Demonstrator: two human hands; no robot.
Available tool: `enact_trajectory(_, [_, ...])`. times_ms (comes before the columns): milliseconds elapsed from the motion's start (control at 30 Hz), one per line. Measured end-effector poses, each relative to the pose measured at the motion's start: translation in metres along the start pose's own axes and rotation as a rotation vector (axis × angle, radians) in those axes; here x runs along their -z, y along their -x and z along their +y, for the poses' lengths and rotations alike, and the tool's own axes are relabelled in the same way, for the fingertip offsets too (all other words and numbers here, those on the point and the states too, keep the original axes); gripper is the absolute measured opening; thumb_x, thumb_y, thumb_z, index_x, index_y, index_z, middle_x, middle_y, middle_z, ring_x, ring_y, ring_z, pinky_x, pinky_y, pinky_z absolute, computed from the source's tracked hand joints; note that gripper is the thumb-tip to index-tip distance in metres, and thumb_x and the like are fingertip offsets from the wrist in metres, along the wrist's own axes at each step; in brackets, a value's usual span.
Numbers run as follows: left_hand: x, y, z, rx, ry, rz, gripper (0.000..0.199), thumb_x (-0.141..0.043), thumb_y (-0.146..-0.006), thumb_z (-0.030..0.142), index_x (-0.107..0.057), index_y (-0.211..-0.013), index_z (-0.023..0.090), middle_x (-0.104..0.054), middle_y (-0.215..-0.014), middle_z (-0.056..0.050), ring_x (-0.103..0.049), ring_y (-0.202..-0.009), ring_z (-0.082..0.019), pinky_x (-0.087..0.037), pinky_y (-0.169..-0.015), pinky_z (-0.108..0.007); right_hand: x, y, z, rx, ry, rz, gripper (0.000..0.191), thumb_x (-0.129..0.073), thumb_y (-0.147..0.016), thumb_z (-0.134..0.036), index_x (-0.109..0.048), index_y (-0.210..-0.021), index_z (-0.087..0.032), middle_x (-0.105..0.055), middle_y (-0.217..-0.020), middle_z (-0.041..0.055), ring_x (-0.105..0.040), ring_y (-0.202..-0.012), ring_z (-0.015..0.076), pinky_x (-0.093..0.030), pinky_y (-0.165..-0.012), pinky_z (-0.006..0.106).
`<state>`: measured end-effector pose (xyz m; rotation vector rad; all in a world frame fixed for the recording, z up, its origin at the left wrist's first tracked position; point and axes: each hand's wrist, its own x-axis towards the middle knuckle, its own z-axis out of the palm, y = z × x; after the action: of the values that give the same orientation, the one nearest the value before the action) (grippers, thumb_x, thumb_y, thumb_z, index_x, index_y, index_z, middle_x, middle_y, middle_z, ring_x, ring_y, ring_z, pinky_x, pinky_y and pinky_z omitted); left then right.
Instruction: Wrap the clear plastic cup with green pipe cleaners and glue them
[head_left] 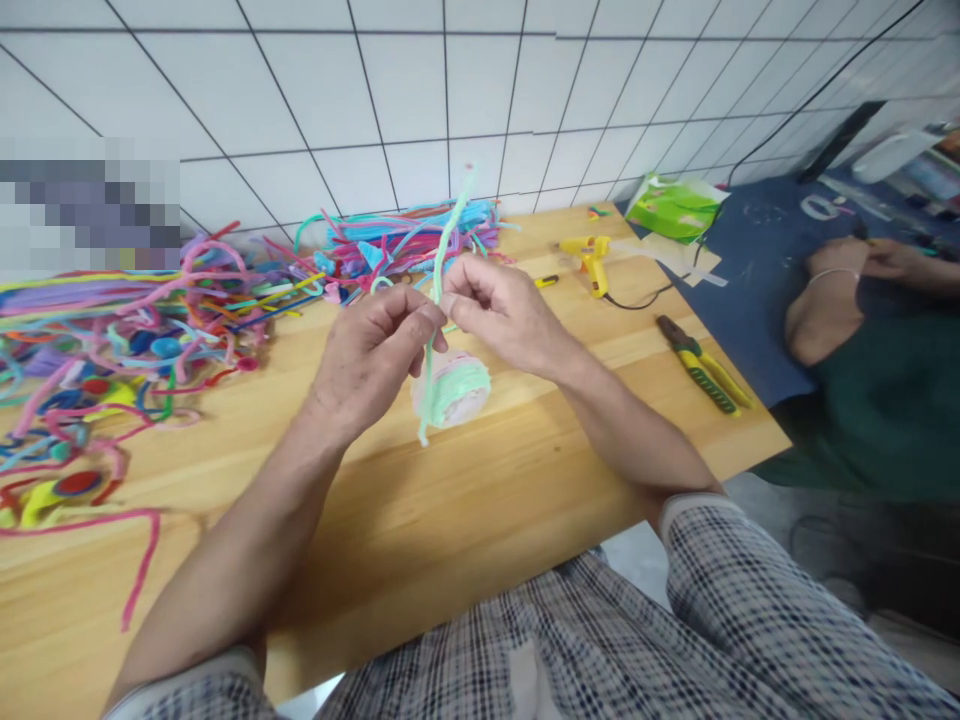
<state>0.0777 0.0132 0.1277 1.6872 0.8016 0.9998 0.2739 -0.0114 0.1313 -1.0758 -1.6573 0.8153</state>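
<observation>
A light green pipe cleaner point(445, 237) runs upright between my hands, its top end near the wall and its lower end hanging over the table. My left hand point(375, 350) pinches it around the middle. My right hand point(499, 310) is closed on it from the other side, thumb and fingertips almost touching the left ones. Just below the hands sits a round piece wound in pale green and whitish pipe cleaner point(463, 388), partly behind the lower end of the held one.
Many coloured pipe cleaners point(150, 300) are heaped on the left, with a blue bundle point(420, 225) by the tiled wall. To the right lie a yellow glue gun point(592, 262), pliers point(701, 368) and a green packet point(675, 207). Another person's arm point(829, 300) rests at the blue table.
</observation>
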Motion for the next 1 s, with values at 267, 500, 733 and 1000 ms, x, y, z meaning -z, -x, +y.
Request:
enact_trajectory(267, [0.003,-0.004,0.001,0.049,0.202,0.083,0.020,-0.089,-0.094,0.038,-0.078,-0.084,0.023,-0.075,-0.068,0.002,-0.050,-0.044,-0.007,-0.035,-0.040,-0.025,0.081,-0.004,0.007,-0.120,0.102,0.190,0.029,-0.076,-0.108,-0.039,-0.068,-0.086,-0.023,-0.070,-0.079,-0.0049,-0.060,-0.073,0.0090,-0.049,-0.072,0.027])
enact_trajectory(500, [0.000,-0.005,0.009,0.254,0.505,-0.007,0.035,-0.102,-0.074,0.038,-0.071,-0.081,0.024,-0.073,-0.066,0.004,-0.048,-0.036,-0.006,-0.030,-0.033,-0.023,0.080,0.035,0.042,-0.345,0.673,0.004,0.027,-0.070,-0.089,-0.001,-0.073,-0.075,-0.023,-0.076,-0.080,0.0021,-0.065,-0.081,0.0200,-0.045,-0.080,0.034])
enact_trajectory(733, [-0.005,0.003,0.022,0.400,0.578,-0.024,0.043,-0.108,-0.065,0.038,-0.072,-0.081,0.020,-0.076,-0.072,0.002,-0.042,-0.036,-0.003,-0.028,-0.030,-0.023,0.052,0.057,0.013,-0.346,0.336,-0.483,0.021,-0.063,-0.096,-0.011,-0.077,-0.086,-0.022,-0.076,-0.074,-0.0055,-0.068,-0.070,0.0115,-0.042,-0.072,0.026])
enact_trajectory(1000, [0.016,-0.007,0.025,0.316,0.688,0.109,0.016,-0.079,-0.092,0.019,-0.066,-0.082,0.023,-0.060,-0.061,0.003,-0.045,-0.045,-0.008,-0.033,-0.033,-0.022,0.099,0.059,0.092,-0.638,-0.005,0.227,0.021,-0.070,-0.092,-0.009,-0.069,-0.074,-0.020,-0.068,-0.061,-0.0055,-0.059,-0.058,0.0083,-0.043,-0.058,0.021])
